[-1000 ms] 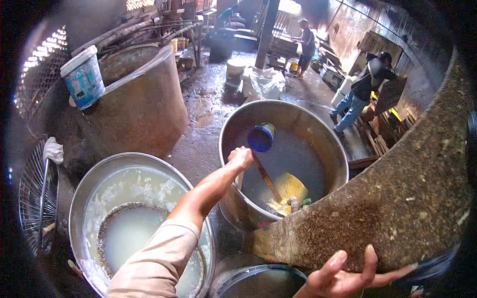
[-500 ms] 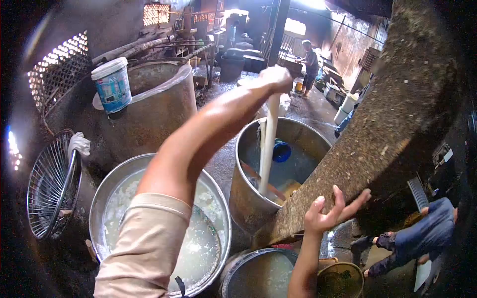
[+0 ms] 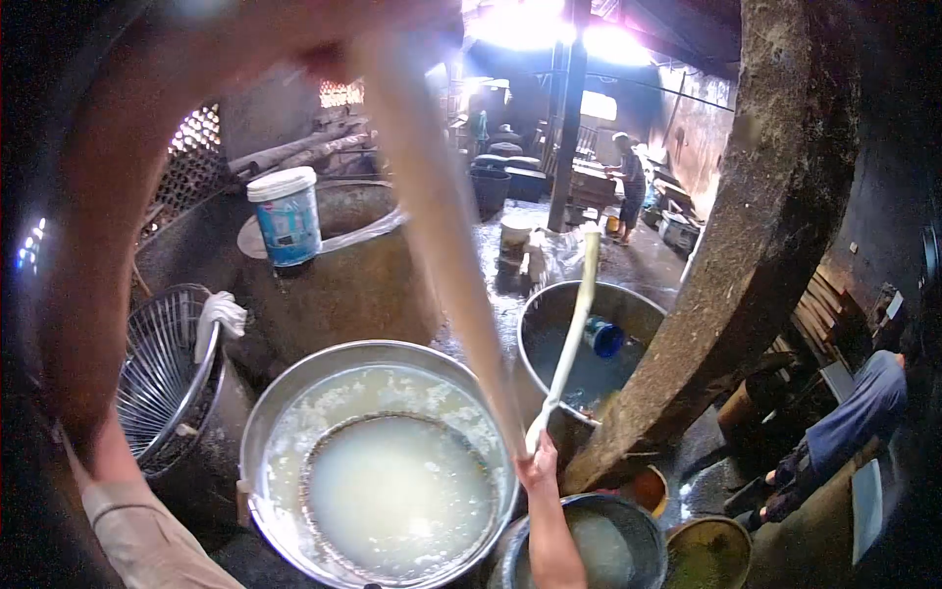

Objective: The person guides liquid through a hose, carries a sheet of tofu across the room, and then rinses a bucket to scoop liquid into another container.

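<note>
My left arm arches up from the lower left, and my left hand (image 3: 392, 22), blurred at the top edge, is closed round a thick wooden pole (image 3: 446, 231). The pole slants down to my right hand (image 3: 539, 465), whose fingers are closed at its lower end. A pale, slightly bent stick (image 3: 574, 339) also meets the right hand; whether it is gripped too, I cannot tell. This stick crosses in front of the tall metal vat (image 3: 643, 294), which holds dark liquid and a blue container (image 3: 603, 337). Left of the pole stands a wide metal tub (image 3: 257, 442) of cloudy white liquid with a round, dark-rimmed insert.
A thick rough post (image 3: 726, 265) leans across the right side. A blue-and-white bucket (image 3: 286, 221) sits on a large tank's rim. A wire basket (image 3: 162, 344) stands at left, smaller tubs at bottom right. One person (image 3: 630, 187) stands behind; another's legs (image 3: 854, 417) show at right.
My left hand has risen toward the upper left, lifting the pole out of the tall vat. My right hand, open before, has closed at its lower end. The view has shifted left.
</note>
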Demonstrator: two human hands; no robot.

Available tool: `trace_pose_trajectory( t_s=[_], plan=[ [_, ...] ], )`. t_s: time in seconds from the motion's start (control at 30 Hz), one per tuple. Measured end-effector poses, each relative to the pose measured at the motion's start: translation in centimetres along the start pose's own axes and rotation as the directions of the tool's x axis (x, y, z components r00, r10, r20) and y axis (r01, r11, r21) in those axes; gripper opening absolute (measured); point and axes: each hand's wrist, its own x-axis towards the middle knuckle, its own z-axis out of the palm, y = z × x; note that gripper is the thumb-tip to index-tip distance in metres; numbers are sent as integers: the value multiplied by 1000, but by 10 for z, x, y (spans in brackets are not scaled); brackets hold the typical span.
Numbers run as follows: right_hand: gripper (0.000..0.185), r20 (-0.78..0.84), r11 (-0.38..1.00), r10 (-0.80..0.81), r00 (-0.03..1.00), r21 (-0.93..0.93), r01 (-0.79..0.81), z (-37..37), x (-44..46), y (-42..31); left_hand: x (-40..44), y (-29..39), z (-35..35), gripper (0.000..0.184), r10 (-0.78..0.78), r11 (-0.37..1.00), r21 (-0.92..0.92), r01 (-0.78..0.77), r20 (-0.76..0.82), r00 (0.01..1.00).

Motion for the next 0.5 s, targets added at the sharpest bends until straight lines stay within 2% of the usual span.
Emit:
trace_pose_trajectory(
  t_s=[0.07, 0.1, 0.17, 0.2, 0.23, 0.27, 0.3, 0.33, 0.4, 0.43, 0.47, 0.5],
  plan=[
    [27, -168, 982, 53, 984, -169, -82, -32, 10, 39, -48, -9, -52, 33, -65, 998, 14, 66, -67, 996],
    [27, -162, 983, 60, 985, -161, -86, -27, 5, 50, -72, -13, -77, 34, -92, 995, 19, 95, -103, 990],
    [22, -24, 955, 15, 1000, -295, -21, -12, -10, 66, -118, -18, -123, 35, -141, 989, 23, 147, -178, 974],
    [20, 25, 944, -59, 998, -323, 64, 17, -25, 66, -140, -20, -144, 35, -159, 986, 21, 167, -210, 965],
    [19, -17, 925, -91, 996, -371, 78, 54, -48, 63, -160, -20, -167, 36, -170, 983, 20, 180, -244, 955],
    [19, 17, 916, -165, 986, -369, 160, 29, -8, 64, -181, -23, -188, 36, -178, 982, 19, 190, -274, 945],
    [23, 206, 772, -253, 945, -546, 326, 74, -44, 61, -201, -26, -210, 37, -185, 980, 18, 200, -300, 936],
    [21, 415, 567, -242, 877, -673, 475, 83, -38, 58, -223, -30, -232, 37, -192, 978, 17, 208, -321, 928],
    [17, 603, 461, -293, 742, -590, 663, 133, -56, 62, -266, -41, -269, 38, -205, 974, 21, 226, -346, 916],
    [21, 459, 446, -344, 819, -688, 573, 155, -81, 69, -285, -48, -285, 38, -215, 972, 18, 236, -347, 913],
    [31, 416, 434, -330, 847, -731, 527, 168, -94, 74, -302, -57, -296, 39, -231, 968, 11, 250, -341, 911],
    [36, 427, 492, -300, 853, -697, 522, 175, -109, 79, -319, -65, -308, 39, -244, 965, 7, 261, -337, 909]
  ],
)
